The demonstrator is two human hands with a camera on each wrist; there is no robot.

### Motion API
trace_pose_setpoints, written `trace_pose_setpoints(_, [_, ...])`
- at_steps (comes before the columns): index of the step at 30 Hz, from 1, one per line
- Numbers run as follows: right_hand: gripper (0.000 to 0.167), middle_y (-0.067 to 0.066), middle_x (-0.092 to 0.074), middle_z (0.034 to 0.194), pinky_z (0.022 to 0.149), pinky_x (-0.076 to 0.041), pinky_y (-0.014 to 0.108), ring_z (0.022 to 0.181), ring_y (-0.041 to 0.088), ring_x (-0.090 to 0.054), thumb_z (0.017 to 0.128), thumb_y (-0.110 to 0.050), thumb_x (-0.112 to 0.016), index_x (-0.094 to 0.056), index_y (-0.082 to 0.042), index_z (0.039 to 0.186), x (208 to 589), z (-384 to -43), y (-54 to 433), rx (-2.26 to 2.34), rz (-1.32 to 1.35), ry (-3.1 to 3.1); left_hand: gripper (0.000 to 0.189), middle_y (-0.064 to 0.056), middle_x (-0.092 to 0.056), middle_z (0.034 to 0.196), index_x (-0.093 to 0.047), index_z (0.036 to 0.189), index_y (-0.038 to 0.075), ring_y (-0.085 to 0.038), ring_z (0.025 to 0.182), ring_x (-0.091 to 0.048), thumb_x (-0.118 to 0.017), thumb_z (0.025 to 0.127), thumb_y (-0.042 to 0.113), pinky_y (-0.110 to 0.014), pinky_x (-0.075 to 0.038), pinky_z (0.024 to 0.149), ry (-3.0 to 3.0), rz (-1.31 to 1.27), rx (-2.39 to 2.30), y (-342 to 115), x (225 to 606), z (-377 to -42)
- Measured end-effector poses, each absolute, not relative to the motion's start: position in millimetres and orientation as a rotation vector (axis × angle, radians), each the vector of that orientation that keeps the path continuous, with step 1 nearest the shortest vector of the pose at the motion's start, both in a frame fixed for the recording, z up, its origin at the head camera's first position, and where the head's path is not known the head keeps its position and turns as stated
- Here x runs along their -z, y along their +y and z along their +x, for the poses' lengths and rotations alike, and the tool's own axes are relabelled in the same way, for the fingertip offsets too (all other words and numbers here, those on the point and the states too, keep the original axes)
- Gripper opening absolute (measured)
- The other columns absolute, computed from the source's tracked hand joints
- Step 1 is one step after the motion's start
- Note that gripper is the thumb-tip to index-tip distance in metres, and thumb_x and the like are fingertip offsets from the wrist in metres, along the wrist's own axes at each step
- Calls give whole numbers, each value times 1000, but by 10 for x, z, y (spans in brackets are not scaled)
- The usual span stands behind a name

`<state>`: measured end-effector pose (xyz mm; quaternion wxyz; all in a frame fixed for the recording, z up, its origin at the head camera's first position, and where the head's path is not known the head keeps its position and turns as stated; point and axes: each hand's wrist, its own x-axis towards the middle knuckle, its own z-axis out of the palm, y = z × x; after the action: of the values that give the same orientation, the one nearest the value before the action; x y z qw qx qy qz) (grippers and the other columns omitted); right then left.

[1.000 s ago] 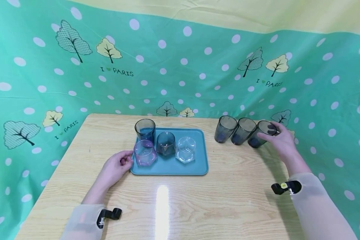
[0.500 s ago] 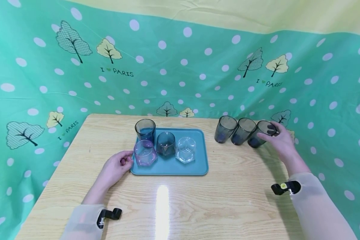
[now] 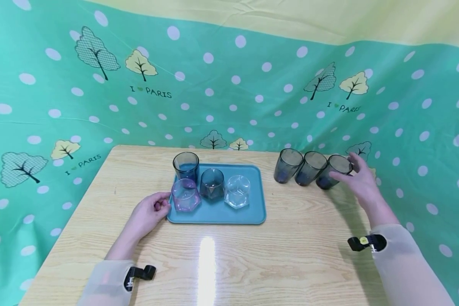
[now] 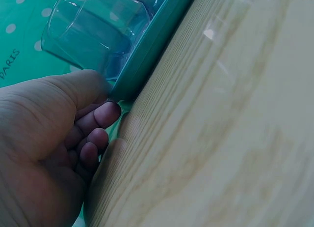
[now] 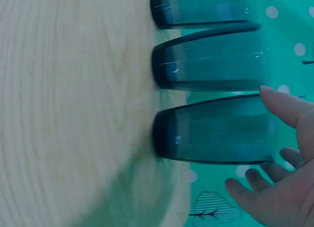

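Note:
My left hand (image 3: 149, 214) pinches the left edge of a blue tray (image 3: 218, 216), thumb on top and fingers curled, as the left wrist view shows too. On the tray stand a purple-tinted glass (image 3: 185, 199), a dark faceted glass (image 3: 212, 185), a clear glass (image 3: 237, 193) and, at the back left corner, a tall dark tumbler (image 3: 186, 168). My right hand (image 3: 361, 180) is spread around the rim of the rightmost tall dark tumbler (image 5: 221, 131). In the right wrist view its thumb tip is right at the rim and the other fingers are apart from the glass.
Two more tall dark tumblers, the middle one (image 3: 310, 168) and the left one (image 3: 287, 165), stand upright in a row beside the rightmost one. A green dotted curtain (image 3: 229, 93) hangs behind the wooden table (image 3: 275, 263) and along its right side.
My right fingers have spread and come away from the rightmost tumbler's rim; earlier they showed through the glass. My left hand, the tray and the glasses have stayed in place.

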<state>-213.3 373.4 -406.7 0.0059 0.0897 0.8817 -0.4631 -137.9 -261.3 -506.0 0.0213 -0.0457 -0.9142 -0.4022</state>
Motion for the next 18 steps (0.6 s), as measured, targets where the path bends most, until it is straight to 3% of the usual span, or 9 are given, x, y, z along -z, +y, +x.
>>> trace_pose_setpoints(8, [115,4,-4,185,131,-13,63,167,44,-6,99,-38,-85,-4,-27,179,3841,-2092,3597,1492,216,2863,38,-3,-68,99,-71,139,-4,-18,88,-59,-72,102,6,-29,-49,77,-2831,-144,1230,-2618,5066,-1377])
trace_pose_setpoints(18, [107,0,-19,182,131,-15,64,167,33,-13,98,-39,-87,-17,-31,178,3519,-2035,2986,1410,17,3061,39,-3,-69,100,-71,140,-3,-18,88,-60,-72,102,7,-29,-49,78,-2836,-139,1237,-2613,5076,-1382])
